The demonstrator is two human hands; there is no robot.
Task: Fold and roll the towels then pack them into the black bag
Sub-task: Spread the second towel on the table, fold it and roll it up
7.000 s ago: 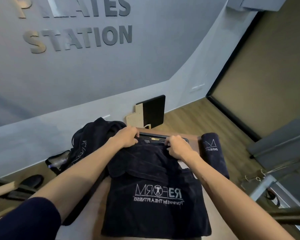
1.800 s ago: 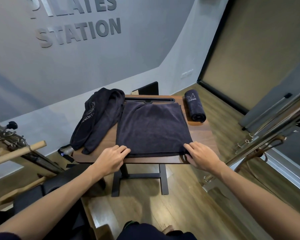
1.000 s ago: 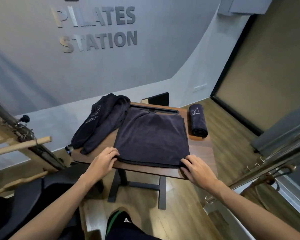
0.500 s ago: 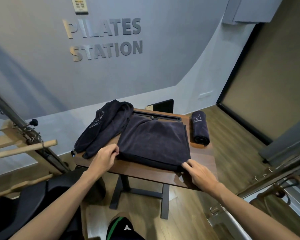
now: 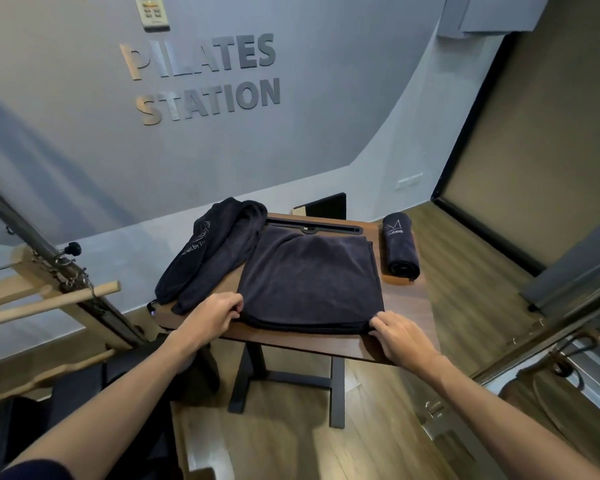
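I am pinching the near corners of the soft, dark folded towel (image 5: 309, 282), my left hand (image 5: 215, 315) and right hand (image 5: 400, 337) with fingers curled onto its layered edge. It is lying square and flat on the wooden table (image 5: 406, 306), between a crumpled towel (image 5: 208, 251) and a tightly rolled towel (image 5: 399, 249)

Loose towel (image 5: 205, 258) lettering: partly lost in folds, unreadable
Rolled towel (image 5: 400, 247) logo: too small to read
Left hand (image 5: 215, 315) fingers (image 5: 234, 308): tips hidden under folded towel (image 5: 310, 282) edge
Remote (image 5: 152, 10): cropped at top
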